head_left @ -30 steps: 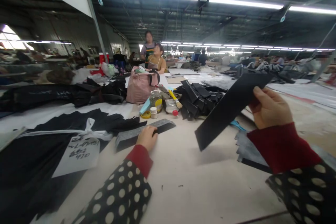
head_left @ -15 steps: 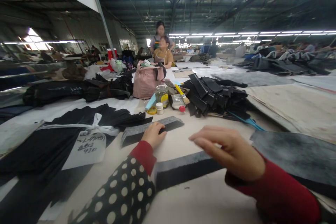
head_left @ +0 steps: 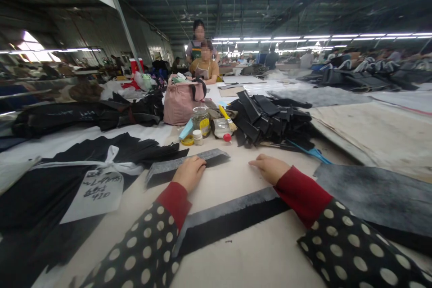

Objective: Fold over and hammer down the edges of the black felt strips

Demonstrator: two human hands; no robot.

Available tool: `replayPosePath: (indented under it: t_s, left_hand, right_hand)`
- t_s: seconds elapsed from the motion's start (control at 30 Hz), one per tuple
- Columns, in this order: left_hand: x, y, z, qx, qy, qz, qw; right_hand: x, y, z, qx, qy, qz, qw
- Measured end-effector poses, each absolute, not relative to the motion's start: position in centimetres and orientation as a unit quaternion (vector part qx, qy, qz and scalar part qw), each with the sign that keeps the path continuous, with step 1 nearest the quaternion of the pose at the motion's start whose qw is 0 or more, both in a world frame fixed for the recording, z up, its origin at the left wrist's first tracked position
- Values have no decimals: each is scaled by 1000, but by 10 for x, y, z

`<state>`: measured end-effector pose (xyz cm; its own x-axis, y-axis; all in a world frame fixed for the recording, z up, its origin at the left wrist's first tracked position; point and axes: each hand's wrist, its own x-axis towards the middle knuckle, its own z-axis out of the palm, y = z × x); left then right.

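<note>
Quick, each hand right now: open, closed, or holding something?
Left hand: on the far strip; whether it grips can't be told.
Right hand: nothing visible in it; palm hidden, so open or closed can't be told.

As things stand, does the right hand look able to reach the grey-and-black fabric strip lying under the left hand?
Probably yes: the right hand appears empty, with bare pale tabletop between it and the right end of the strip; the left hand covers only the middle.
</note>
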<state>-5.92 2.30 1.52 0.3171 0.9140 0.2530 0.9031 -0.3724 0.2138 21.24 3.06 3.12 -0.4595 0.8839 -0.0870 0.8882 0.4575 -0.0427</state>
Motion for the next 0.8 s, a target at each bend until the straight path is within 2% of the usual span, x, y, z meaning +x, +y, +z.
replayPosePath:
  t_s: [0.23, 0.5, 0.57, 0.7, 0.8]
  left_hand:
    - [-53, 20, 15, 822, 547, 154, -18]
    - [-42, 16, 12, 841, 509, 182, 13]
    - [-39, 15, 12, 844, 503, 186, 18]
    - [-36, 14, 11, 847, 498, 185, 16]
    - [-33, 12, 11, 860, 478, 179, 15]
  right_hand:
    - [212, 27, 42, 520, 849, -36, 83]
    - [211, 23, 45, 545, 837, -22, 42]
    - [203, 15, 51, 547, 837, -19, 2]
    - [174, -6, 56, 407, 907, -57, -88]
    - [155, -14, 48, 323, 941, -53, -84]
